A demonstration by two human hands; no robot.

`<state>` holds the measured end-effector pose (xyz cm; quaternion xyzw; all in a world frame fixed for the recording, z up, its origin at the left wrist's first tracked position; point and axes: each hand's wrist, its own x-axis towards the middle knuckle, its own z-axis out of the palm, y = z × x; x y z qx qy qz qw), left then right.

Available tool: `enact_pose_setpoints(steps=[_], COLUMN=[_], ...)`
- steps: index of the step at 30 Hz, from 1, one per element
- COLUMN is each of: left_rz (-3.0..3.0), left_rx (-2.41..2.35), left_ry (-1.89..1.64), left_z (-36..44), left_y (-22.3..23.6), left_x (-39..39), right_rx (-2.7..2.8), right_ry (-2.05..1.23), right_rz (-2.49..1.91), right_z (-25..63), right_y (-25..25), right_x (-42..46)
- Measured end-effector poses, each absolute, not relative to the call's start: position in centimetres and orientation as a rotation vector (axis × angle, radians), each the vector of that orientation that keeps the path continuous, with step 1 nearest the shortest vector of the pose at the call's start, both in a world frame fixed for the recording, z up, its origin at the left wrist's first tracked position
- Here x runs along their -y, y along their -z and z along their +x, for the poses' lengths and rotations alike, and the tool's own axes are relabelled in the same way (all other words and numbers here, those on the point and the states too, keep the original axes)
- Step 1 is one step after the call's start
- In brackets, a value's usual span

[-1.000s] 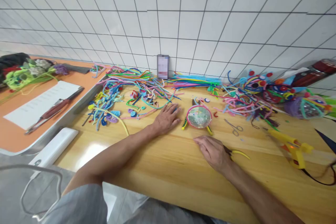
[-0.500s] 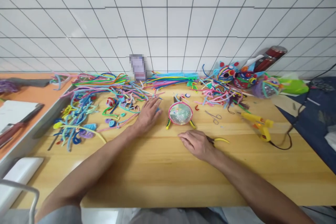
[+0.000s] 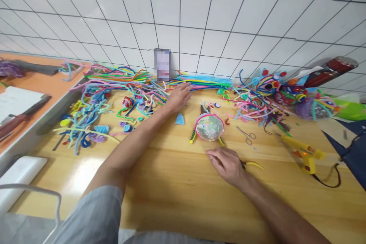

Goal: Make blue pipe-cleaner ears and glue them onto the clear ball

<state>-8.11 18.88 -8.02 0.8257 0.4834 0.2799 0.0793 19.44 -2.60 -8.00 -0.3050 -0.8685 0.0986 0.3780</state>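
Observation:
My left hand [image 3: 180,97] reaches to the back of the table, fingers stretched out at the front edge of a bundle of straight pipe cleaners [image 3: 204,83]. Whether the fingertips touch them I cannot tell. My right hand [image 3: 227,164] rests on the wood with its fingers loosely curled in; nothing shows in them. Just beyond it, a clear round dome with a pink rim [image 3: 210,127] sits on pliers with green-and-yellow handles [image 3: 193,136]. Another tool's yellow handle [image 3: 255,165] sticks out behind my right wrist. A small blue ribbed piece [image 3: 180,119] lies left of the dome.
Scissors [image 3: 247,135] and a yellow glue gun [image 3: 305,154] with its cord lie at right. Decorated balls [image 3: 267,84] and a dark red bottle [image 3: 333,70] stand behind. Tangled pipe cleaners [image 3: 93,110] cover the left. A phone [image 3: 162,65] leans on the tiled wall.
My left hand has moved forward and away, from beside the dome to the straight pipe cleaners, uncovering the blue ribbed piece. My right hand stays in place. The camera view has shifted and tilted.

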Motion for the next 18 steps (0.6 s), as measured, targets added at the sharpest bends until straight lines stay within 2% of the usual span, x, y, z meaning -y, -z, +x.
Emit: enact_pose_setpoints(steps=[7, 13, 18], left_rz=[2.413, 2.411, 2.430], left_rx=[-1.667, -1.702, -1.703], left_ry=[-0.546, -0.452, -0.431], left_z=[-9.2, -8.8, -8.7], left_y=[9.0, 9.0, 9.1], left_x=[-19.1, -18.8, -18.9], right_rx=[2.146, 1.955, 1.938], right_ry=[-0.264, -0.255, 0.072], right_rz=[-0.905, -1.222, -1.375], right_z=[19.5, 21.5, 23.5], right_y=[7.3, 3.3, -1.0], right_x=[2.4, 0.4, -7.4])
